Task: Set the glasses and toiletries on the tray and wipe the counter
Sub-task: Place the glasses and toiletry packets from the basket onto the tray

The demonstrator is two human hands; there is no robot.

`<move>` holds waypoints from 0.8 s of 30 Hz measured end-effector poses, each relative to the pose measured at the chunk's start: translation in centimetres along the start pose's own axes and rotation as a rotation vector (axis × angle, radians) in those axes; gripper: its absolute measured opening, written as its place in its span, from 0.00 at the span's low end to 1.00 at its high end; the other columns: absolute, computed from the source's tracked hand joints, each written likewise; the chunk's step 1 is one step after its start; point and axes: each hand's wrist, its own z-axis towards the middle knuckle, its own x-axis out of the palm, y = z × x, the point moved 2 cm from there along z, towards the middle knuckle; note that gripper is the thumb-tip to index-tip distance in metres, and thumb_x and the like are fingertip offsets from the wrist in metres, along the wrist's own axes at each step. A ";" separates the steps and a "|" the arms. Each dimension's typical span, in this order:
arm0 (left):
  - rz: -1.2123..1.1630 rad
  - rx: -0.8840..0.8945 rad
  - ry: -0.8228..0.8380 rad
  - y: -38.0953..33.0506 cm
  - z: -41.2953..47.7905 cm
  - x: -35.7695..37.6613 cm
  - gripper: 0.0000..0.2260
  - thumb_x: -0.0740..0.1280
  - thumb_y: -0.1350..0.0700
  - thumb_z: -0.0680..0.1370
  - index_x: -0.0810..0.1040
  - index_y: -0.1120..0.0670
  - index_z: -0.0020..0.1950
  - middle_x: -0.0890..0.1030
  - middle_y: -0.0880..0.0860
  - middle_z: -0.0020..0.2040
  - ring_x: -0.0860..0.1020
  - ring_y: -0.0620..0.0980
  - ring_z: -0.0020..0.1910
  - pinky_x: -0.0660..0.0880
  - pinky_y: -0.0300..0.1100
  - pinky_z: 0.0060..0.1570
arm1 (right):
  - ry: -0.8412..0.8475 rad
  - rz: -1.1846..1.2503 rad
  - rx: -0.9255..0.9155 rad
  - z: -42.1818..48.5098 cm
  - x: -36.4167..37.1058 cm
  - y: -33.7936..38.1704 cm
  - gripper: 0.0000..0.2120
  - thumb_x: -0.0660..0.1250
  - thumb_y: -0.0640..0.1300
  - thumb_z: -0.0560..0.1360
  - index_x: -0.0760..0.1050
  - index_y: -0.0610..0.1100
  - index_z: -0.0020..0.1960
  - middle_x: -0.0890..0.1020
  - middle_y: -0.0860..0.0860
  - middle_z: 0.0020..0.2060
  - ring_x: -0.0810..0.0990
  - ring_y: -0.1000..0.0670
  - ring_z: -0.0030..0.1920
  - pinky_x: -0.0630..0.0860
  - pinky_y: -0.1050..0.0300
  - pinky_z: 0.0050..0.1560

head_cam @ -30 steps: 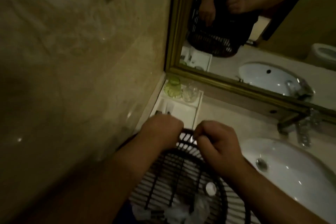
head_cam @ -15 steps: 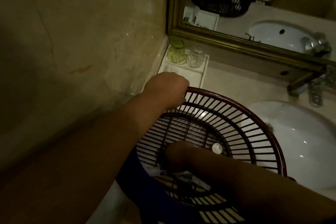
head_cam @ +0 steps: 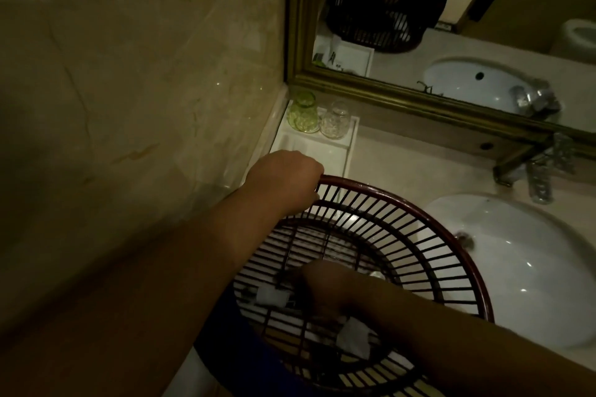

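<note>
Down off the rim, my right hand (head_cam: 321, 288) now digs inside the basket (head_cam: 425, 208), grip hidden, can't tell. My left hand (head_cam: 287, 180) stays clenched on its far rim. Beyond the basket, green glass (head_cam: 303, 116) and clear glass (head_cam: 335, 122) sit on the tray (head_cam: 327, 151).

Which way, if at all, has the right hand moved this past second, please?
Yes: the right hand went from the basket rim down inside it, away from the tray.
</note>
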 end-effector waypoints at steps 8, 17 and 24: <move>0.045 -0.026 0.027 -0.1 0.1 -0.2 0.10 0.71 0.45 0.76 0.81 0.50 0.51 0.80 0.51 0.43 0.73 0.49 0.36 0.68 0.42 0.34 | -0.492 0.376 0.086 -8.6 -5.7 -0.2 0.09 0.69 0.48 0.78 0.69 0.55 0.45 0.78 0.55 0.40 0.77 0.56 0.41 0.76 0.56 0.40; 0.091 -0.043 0.109 0.0 0.2 0.1 0.07 0.74 0.50 0.75 0.81 0.49 0.50 0.80 0.50 0.43 0.77 0.48 0.38 0.70 0.40 0.36 | -0.714 0.590 0.118 -12.8 -8.8 1.0 0.18 0.71 0.35 0.74 0.83 0.59 0.39 0.85 0.62 0.41 0.83 0.59 0.45 0.78 0.63 0.47; 0.034 -0.080 -0.001 0.1 0.2 0.3 0.10 0.72 0.42 0.74 0.81 0.46 0.49 0.81 0.48 0.42 0.71 0.48 0.35 0.66 0.41 0.34 | -0.950 0.564 -0.004 -14.5 -12.0 1.3 0.17 0.71 0.33 0.75 0.88 0.54 0.49 0.85 0.61 0.46 0.84 0.56 0.49 0.78 0.65 0.48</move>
